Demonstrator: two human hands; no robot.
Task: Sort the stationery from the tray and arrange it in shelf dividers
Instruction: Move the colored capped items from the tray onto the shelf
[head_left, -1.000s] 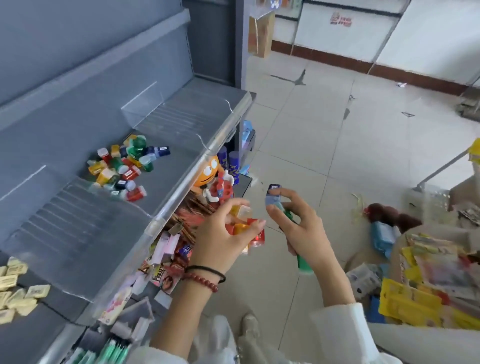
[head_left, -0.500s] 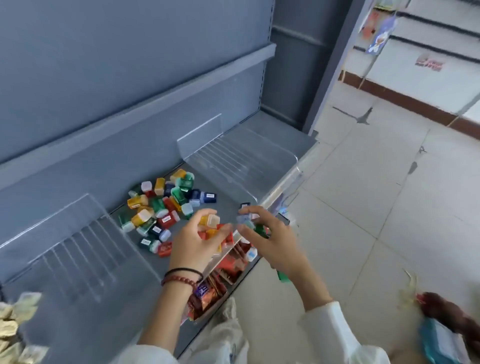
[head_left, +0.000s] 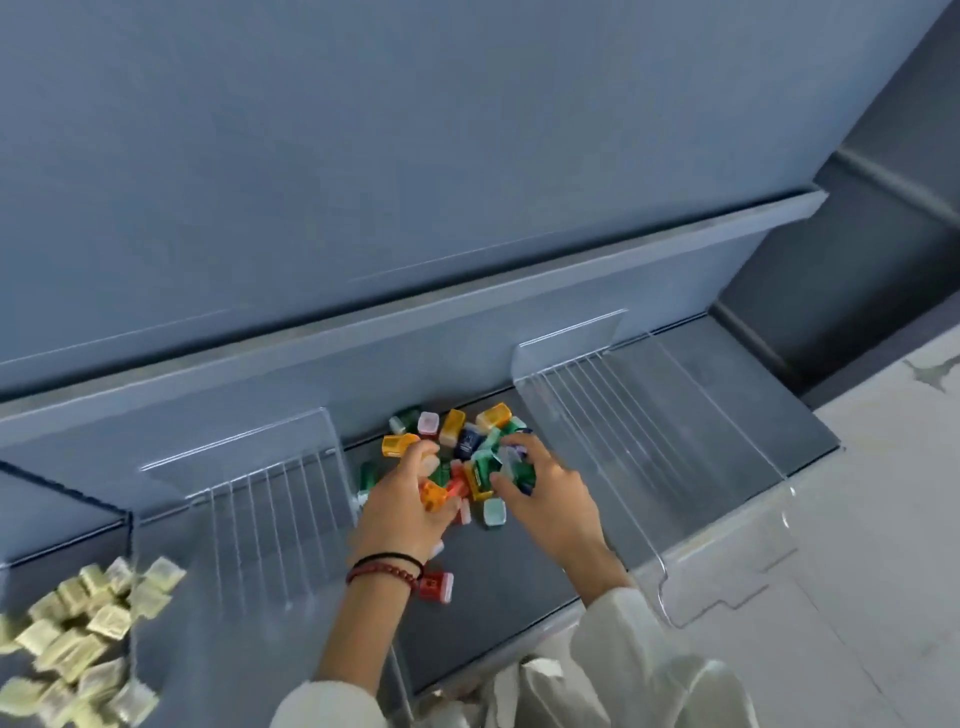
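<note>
**Both hands at the pile between two clear dividers**

The fingers (head_left: 426, 453) of your left hand (head_left: 408, 514) are curled and clamped on an orange piece (head_left: 434, 494). The fingers (head_left: 524, 446) of your right hand (head_left: 548, 501) are bent round a pale blue piece (head_left: 511, 464), which is pinched between thumb and forefinger. Green shows just under it, but you cannot tell whether that is held too.

Both hands sit directly over the pile of small coloured pieces (head_left: 470, 441): yellow, green, red, dark blue and white, heaped toward the back of the grey shelf (head_left: 493, 587). A lone red piece (head_left: 435, 585) lies apart from the pile, nearer the front edge and just beside your left wrist, which wears two bracelets (head_left: 384, 569), one black and one of dark red beads.

The pile lies in the compartment between the left divider (head_left: 270, 504) and the right divider (head_left: 628, 415), both of clear plastic and standing upright on the shelf. Beyond the left divider, in the next compartment, lie pale yellow packets (head_left: 88, 629) in a loose heap. Your right forearm ends in a white sleeve (head_left: 649, 670). To the right of the shelf lies the pale tiled floor (head_left: 872, 519).
</note>
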